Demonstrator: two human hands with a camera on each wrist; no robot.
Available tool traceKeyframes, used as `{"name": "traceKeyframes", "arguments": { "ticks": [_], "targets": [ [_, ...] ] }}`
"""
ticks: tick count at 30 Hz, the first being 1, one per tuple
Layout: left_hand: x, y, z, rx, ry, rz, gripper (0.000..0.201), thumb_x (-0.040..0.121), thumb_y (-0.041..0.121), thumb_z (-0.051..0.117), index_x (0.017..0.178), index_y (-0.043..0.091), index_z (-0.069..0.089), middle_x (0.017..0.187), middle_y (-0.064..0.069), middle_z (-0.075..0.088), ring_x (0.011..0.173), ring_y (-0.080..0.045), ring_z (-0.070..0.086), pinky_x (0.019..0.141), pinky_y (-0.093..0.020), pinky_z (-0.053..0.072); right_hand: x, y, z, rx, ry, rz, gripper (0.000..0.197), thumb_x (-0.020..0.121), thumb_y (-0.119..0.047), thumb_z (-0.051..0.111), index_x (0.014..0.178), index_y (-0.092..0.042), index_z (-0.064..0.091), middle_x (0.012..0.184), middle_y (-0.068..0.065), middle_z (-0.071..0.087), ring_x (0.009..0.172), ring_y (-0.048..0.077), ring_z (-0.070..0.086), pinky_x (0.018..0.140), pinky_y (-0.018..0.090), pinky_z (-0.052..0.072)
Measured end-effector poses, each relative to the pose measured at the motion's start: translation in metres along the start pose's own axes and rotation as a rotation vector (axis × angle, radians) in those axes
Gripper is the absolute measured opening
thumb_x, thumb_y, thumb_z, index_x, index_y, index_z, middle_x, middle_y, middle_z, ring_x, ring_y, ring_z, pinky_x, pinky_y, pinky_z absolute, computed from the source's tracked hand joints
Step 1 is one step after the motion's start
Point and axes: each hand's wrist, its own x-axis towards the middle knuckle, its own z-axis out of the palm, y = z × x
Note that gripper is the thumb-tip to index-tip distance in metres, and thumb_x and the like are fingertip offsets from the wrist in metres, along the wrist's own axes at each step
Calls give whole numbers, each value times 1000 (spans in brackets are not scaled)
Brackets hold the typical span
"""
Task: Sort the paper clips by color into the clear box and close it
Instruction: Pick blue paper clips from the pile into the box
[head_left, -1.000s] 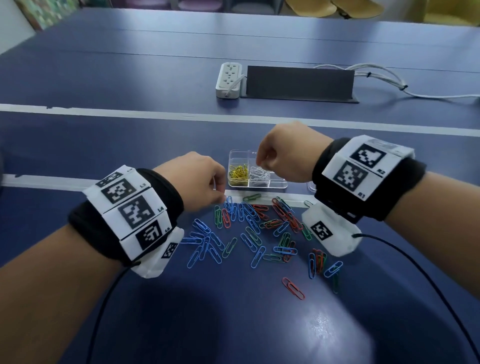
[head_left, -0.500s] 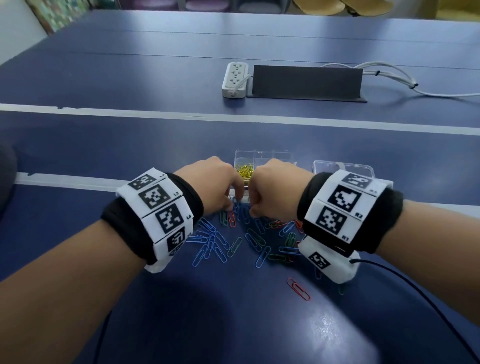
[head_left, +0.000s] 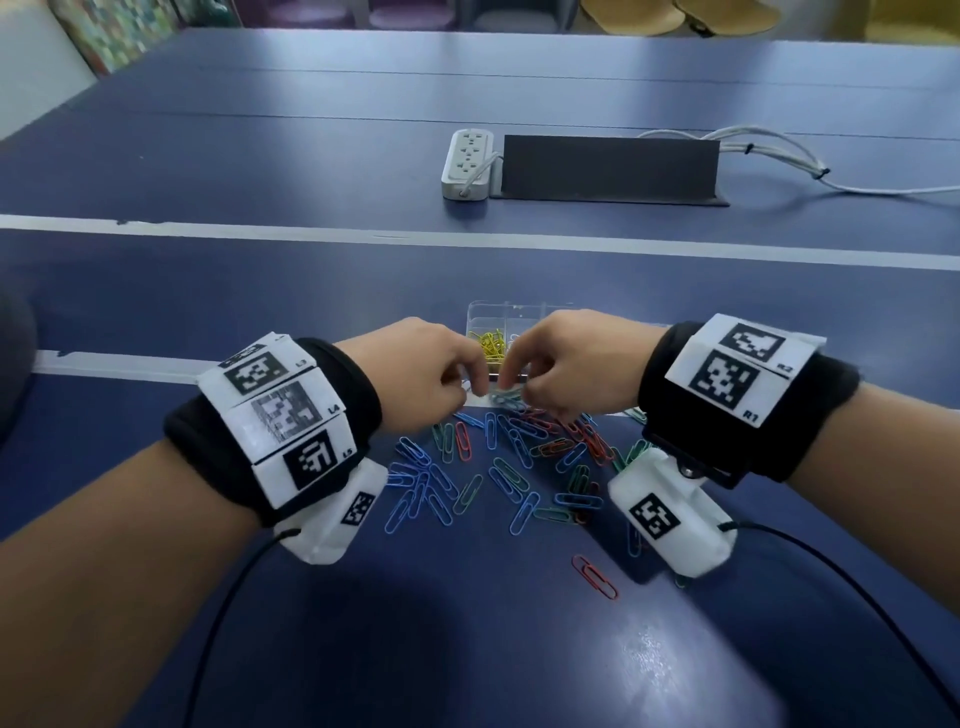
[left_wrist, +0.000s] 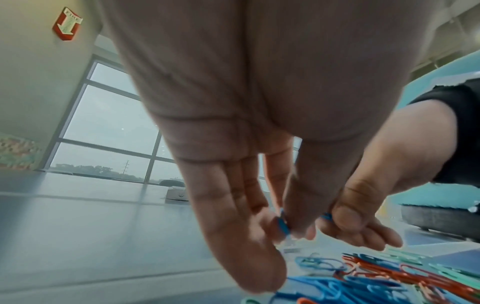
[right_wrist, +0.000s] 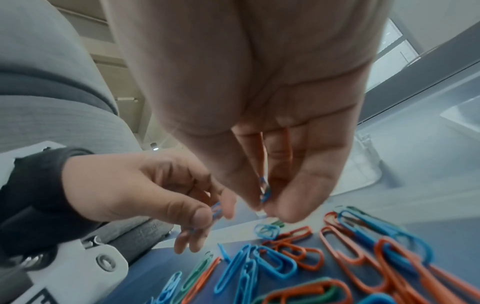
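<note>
Paper clips in blue, red and green (head_left: 498, 457) lie scattered on the blue bench (head_left: 260, 291) before the clear plastic box (head_left: 485, 317). Left wrist view: left hand (left_wrist: 249, 185) pinches a blue clip (left_wrist: 282, 223). Right wrist view: right hand (right_wrist: 272, 154) pinches another blue clip (right_wrist: 265, 192).

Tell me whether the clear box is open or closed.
Open. The clear box has no lid over its compartments, yellow clips lie exposed inside, and both hands work just in front of it.
</note>
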Motion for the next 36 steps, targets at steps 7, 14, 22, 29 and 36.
{"name": "traceKeyframes", "arguments": {
  "ticks": [7, 14, 22, 29, 36],
  "targets": [
    [3, 0, 5, 44, -34, -11, 14, 83, 13, 47, 89, 22, 58, 69, 11, 48, 71, -14, 48, 69, -24, 41, 2, -9, 4, -79, 36, 30, 25, 85, -17, 46, 87, -21, 70, 84, 2, 69, 75, 19, 62, 75, 26, 51],
    [9, -5, 10, 163, -73, 56, 12, 78, 33, 70, 71, 26, 63, 76, 10, 47, 73, -10, 45, 73, -27, 43, 11, -13, 20, -271, 75, -18, 22, 82, -30, 66, 91, -10, 70, 88, 8, 68, 86, 27, 64, 70, 28, 49],
    [4, -1, 4, 7, -41, 20, 15, 86, 13, 52, 93, 25, 55, 81, 7, 67, 63, 0, 51, 67, -24, 42, 0, -4, 3, -21, 27, 0, 13, 81, -20, 59, 83, -32, 62, 59, -10, 53, 56, 4, 51, 70, 25, 49],
    [4, 11, 10, 60, -100, -12, 15, 89, 14, 39, 83, 22, 50, 77, 7, 54, 71, -13, 47, 72, -25, 39, -6, -7, 12, -108, 40, 28, 20, 83, -23, 51, 89, -18, 70, 78, 0, 67, 76, 19, 59, 75, 28, 52],
    [6, 15, 10, 117, -105, -3, 13, 80, 27, 60, 87, 22, 51, 68, 10, 42, 71, -16, 44, 68, -26, 36, -6, -12, 21, -279, 32, -25, 18, 78, -28, 66, 87, -14, 71, 82, 5, 65, 74, 23, 58, 67, 27, 51]
  ]
}}
